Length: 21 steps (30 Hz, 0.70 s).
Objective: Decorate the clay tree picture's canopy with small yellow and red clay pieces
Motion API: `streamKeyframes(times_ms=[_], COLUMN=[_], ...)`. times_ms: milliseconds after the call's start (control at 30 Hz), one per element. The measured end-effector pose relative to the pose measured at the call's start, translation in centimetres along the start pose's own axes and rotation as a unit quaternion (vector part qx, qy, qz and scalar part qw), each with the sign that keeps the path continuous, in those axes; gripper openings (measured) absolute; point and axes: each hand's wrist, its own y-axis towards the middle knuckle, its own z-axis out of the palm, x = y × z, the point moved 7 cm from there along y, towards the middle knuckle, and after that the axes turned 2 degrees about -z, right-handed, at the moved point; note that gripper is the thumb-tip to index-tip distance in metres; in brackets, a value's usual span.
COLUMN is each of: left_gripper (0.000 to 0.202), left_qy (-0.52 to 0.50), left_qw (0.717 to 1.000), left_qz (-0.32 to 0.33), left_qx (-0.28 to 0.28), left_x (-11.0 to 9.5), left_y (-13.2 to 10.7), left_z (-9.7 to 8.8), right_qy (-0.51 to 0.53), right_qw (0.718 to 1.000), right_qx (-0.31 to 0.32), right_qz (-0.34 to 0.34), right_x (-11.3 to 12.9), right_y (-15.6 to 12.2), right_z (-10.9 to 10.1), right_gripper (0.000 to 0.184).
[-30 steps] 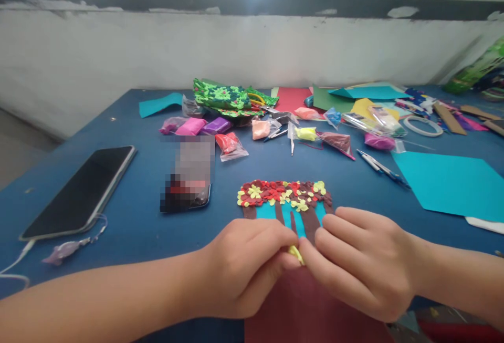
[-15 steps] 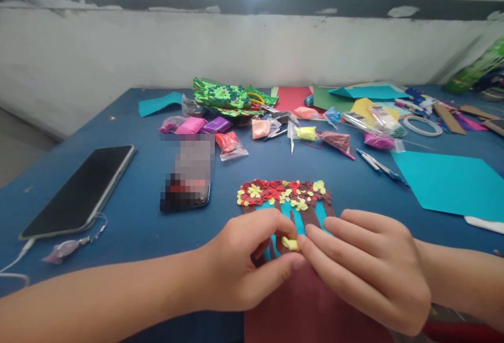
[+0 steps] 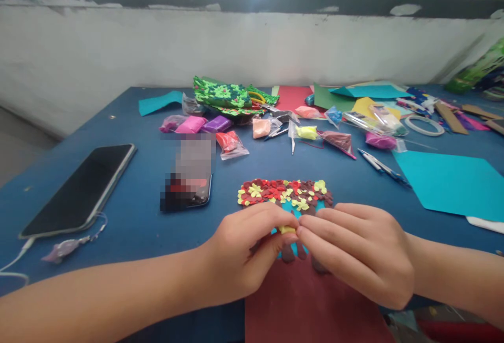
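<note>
A small lump of yellow modelling clay (image 3: 287, 229) is pinched between the thumb and forefinger of my left hand (image 3: 244, 256). The fingertips of my right hand (image 3: 362, 253) press together at the lump's right end; its thumb is hidden behind the fingers. Both hands hover over a card picture (image 3: 283, 193) with red, brown and yellow clay petals across its top and brown trunks on turquoise. My hands cover part of those trunks. Below them spreads the plain maroon part of the card (image 3: 311, 306).
Bagged clay, such as red (image 3: 230, 143), yellow (image 3: 306, 132) and brown (image 3: 336, 142), lies across the table's middle. Two phones (image 3: 84, 188) are at left, one partly blurred out. Compasses (image 3: 381, 167) and turquoise paper (image 3: 452, 183) lie right. A green clay-covered piece (image 3: 222, 96) sits at the back.
Both hands have moved up a little over the picture, bringing the yellow clay with them. More of the lump is now hidden by my left fingers, and the lower trunks show.
</note>
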Motion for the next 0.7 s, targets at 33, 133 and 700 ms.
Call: streamKeyframes(times_ms=[33, 133, 700], left_gripper=[0.011, 0.01, 0.021], left_qy=[-0.003, -0.009, 0.091], left_qw=[1.0, 1.0, 0.983], left_qz=[-0.002, -0.017, 0.088], left_qx=[0.004, 0.02, 0.137], left_x=[0.0, 0.1, -0.7], left_y=[0.0, -0.2, -0.7], left_z=[0.1, 0.2, 1.6], right_qy=[0.008, 0.027, -0.196], right_qw=[1.0, 0.999, 0.974], right_qx=[0.003, 0.031, 0.007], right_qz=[0.006, 0.027, 0.117], right_x=[-0.1, -0.8, -8.3], right_y=[0.2, 0.7, -0.7], right_z=[0.0, 0.2, -0.8], right_gripper=[0.021, 0.018, 0.005])
